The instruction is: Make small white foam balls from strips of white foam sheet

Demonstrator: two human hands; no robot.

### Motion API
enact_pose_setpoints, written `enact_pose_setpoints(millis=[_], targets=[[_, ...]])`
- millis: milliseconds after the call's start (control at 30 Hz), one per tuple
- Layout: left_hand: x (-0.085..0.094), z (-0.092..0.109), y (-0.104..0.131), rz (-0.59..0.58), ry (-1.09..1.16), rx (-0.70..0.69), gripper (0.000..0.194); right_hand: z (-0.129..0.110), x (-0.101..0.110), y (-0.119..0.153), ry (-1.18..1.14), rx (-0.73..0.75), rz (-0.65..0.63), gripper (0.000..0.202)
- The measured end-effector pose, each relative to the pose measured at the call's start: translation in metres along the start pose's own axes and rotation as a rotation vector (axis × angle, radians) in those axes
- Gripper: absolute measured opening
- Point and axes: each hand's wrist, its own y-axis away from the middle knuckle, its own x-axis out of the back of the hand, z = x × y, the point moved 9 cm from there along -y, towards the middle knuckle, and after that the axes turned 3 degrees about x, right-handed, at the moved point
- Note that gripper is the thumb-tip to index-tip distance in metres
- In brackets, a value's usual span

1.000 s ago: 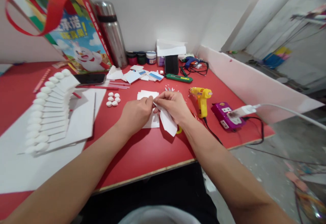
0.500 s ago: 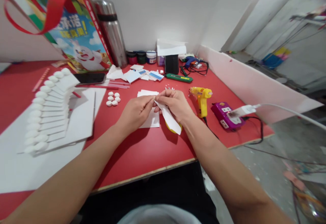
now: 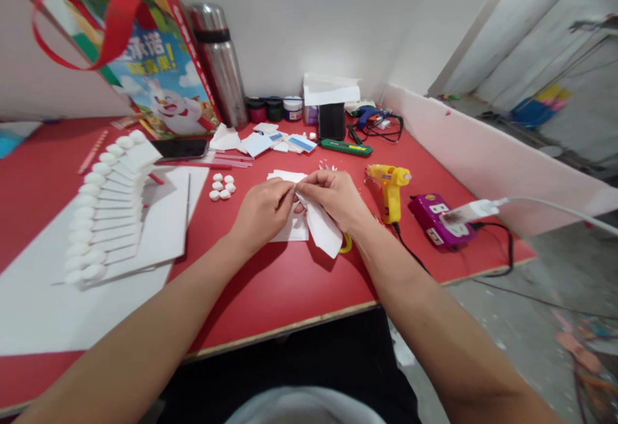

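In the middle of the head view a piece of white paper (image 3: pixel 324 230) hangs from my fingers, its wide loose end pointing toward me. My right hand (image 3: pixel 335 197) is closed around its narrow upper end. My left hand (image 3: pixel 268 208) pinches the tip of that same end, and the fingertips of both hands meet there. Just what lies between the fingertips is hidden. Beneath my hands are flat white paper sheets (image 3: pixel 292 228) on the red table. A yellow ring-shaped handle (image 3: pixel 346 244) peeks out behind the held paper, mostly covered.
Right of my hands stand a yellow glue gun (image 3: pixel 390 189) and a purple power socket (image 3: pixel 441 221). Small white rounds (image 3: pixel 222 187) lie left. Farther left is a fanned white assembly (image 3: pixel 111 212). A green cutter (image 3: pixel 346 148), steel flask (image 3: pixel 221 67) and printed bag (image 3: pixel 159 64) are behind.
The held paper has turned, so its broader face now shows. My hands stay together at its tip. The whole view has shifted slightly, moving the scene to the right.
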Motion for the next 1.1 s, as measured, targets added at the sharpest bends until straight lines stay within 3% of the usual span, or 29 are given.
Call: enact_pose_setpoints(millis=[133, 233, 333, 500, 767, 933, 1100], targets=[[0.008, -0.009, -0.002, 0.057, 0.088, 0.063, 0.026, 0.015, 0.000, 0.000, -0.175, -0.207, -0.015, 0.017], [0.012, -0.018, -0.002, 0.082, 0.177, 0.114, 0.028, 0.017, -0.006, 0.003, -0.182, -0.281, -0.102, 0.023], [0.012, -0.020, -0.003, 0.074, 0.235, 0.127, 0.028, 0.009, -0.009, 0.004, -0.080, -0.212, -0.136, 0.023], [0.010, -0.019, -0.002, 0.072, 0.286, 0.151, 0.025, 0.000, -0.001, 0.001, 0.115, -0.032, -0.045, 0.020], [0.007, -0.023, 0.001, 0.091, 0.280, 0.207, 0.022, -0.029, 0.000, 0.003, 0.612, 0.462, 0.112, 0.015], [0.009, -0.020, 0.001, 0.095, 0.239, 0.170, 0.025, -0.020, -0.002, -0.002, 0.516, 0.389, 0.050, 0.017], [0.008, -0.013, 0.002, 0.076, 0.245, 0.131, 0.023, -0.019, 0.004, -0.004, 0.500, 0.370, 0.082, 0.013]])
